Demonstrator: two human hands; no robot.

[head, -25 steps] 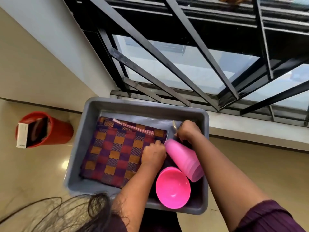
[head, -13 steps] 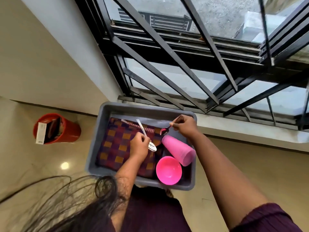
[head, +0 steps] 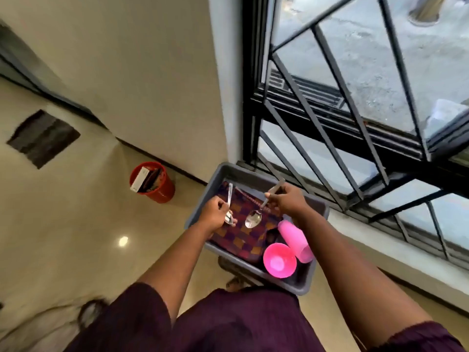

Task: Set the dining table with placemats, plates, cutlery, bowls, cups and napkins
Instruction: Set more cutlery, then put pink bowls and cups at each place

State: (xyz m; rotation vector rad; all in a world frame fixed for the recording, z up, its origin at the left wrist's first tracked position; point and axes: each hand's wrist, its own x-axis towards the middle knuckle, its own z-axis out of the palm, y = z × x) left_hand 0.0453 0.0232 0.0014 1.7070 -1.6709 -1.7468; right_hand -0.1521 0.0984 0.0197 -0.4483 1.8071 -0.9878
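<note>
Both hands hold cutlery above a grey tub by the window.

The left hand (head: 214,216) curls round the bowl end of a utensil (head: 229,201), its handle pointing up and away; motion blur leaves it unclear whether this is a spoon or a fork. The right hand (head: 286,201) pinches the handle of a spoon (head: 253,219) between thumb and fingers, the spoon's bowl hanging down over the placemat (head: 243,235). That checked purple and orange placemat lies flat in the tub (head: 200,212), with a thin red-striped cloth (head: 250,199) along its far edge. A pink cup (head: 294,240) lies on its side in the tub's right part, and a pink bowl (head: 279,260) sits just beside it at the near corner. A red bin (head: 157,189) stands on the floor to the left, well apart from the tub.
</note>
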